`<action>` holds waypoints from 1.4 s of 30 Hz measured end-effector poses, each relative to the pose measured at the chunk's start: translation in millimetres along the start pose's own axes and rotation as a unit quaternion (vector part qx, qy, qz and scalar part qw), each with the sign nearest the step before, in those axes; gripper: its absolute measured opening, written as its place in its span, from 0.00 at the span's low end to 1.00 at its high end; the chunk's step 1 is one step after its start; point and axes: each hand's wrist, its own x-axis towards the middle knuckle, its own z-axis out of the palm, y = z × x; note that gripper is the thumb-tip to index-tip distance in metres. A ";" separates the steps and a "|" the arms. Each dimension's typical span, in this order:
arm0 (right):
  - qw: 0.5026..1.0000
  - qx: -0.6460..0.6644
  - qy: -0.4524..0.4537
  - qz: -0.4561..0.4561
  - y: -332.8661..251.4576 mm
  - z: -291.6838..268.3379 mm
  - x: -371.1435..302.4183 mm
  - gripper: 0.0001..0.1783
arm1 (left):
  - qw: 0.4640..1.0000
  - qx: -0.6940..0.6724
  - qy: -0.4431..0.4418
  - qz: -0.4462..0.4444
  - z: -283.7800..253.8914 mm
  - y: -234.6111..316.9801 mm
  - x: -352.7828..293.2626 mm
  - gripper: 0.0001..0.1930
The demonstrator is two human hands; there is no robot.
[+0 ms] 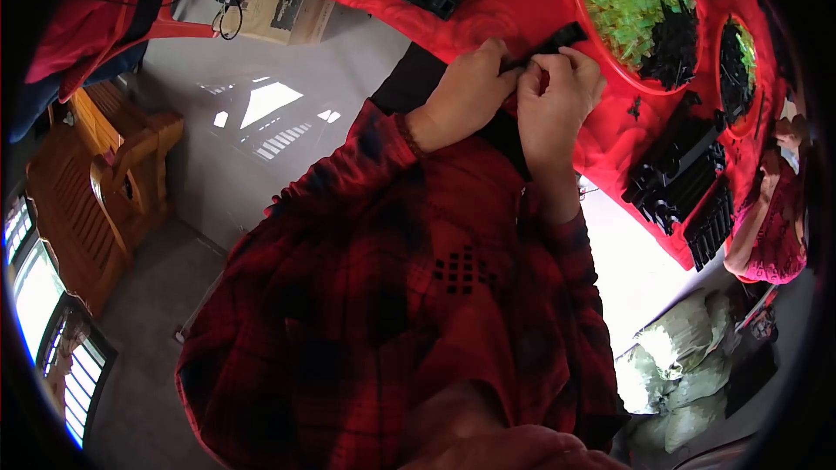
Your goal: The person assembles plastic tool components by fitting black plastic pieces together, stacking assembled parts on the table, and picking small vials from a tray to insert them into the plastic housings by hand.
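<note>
Black narrow strip [568,36] is slanting away rightward over the red-covered table's [601,137] near edge; bare left hand [470,83] and right hand [555,97] are pinching it, right nearer its tip.

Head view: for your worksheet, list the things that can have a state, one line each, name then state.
left hand, closed on the black part
right hand, closed on the same part
black part, held, partly hidden
large red basin, holding green pieces and black pieces
small red basin, holding both colours
sacks, heaped together
cardboard box, open or closed unclear
</note>
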 end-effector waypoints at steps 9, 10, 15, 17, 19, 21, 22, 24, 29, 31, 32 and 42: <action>0.999 -0.029 -0.001 -0.033 -3.4 -5.0 -3.2 0.07 | 1.000 -0.022 0.009 0.001 2.3 -4.6 -0.6 0.13; 0.999 0.011 0.006 -0.031 -1.0 -3.8 -4.0 0.11 | 0.999 -0.034 0.007 -0.002 2.4 -4.9 -0.4 0.12; 0.992 0.119 0.020 0.048 -12.1 -6.8 -6.2 0.25 | 0.987 -0.150 -0.031 -0.053 1.2 -5.4 -2.8 0.09; 0.986 0.138 0.045 0.081 -12.2 -5.5 -5.1 0.29 | 0.979 -0.196 -0.034 -0.044 2.8 -5.8 -3.2 0.07; 0.969 0.223 0.007 0.108 -7.7 -7.5 -7.4 0.29 | 0.976 -0.210 -0.037 -0.048 1.5 -4.1 -6.2 0.06; 0.942 0.307 -0.031 0.135 -1.6 -8.0 -10.4 0.29 | 0.973 -0.224 -0.039 -0.052 0.2 -0.6 -7.9 0.06; 0.946 0.302 -0.029 0.111 1.6 -7.2 -12.1 0.29 | 0.963 -0.260 -0.040 -0.064 -0.5 1.8 -8.3 0.06; 0.950 0.297 -0.028 0.087 0.6 -8.4 -12.9 0.28 | 0.951 -0.297 -0.040 -0.077 -0.3 2.1 -8.3 0.05; 0.932 0.328 -0.018 0.152 -5.5 -10.0 -16.1 0.21 | 0.962 -0.267 -0.015 -0.055 5.4 -6.1 -7.9 0.06; 0.958 0.268 0.005 0.104 -12.8 -12.9 -12.1 0.20 | 0.981 -0.191 0.014 -0.027 5.0 -6.6 -8.7 0.07; 0.976 0.207 0.028 0.056 -15.7 -14.2 -10.0 0.19 | 0.993 -0.114 0.043 0.002 4.6 -6.7 -9.5 0.09; 0.993 0.109 -0.036 0.028 -5.0 -4.0 -11.1 0.07 | 0.999 0.001 0.039 -0.026 2.0 2.3 -19.4 0.15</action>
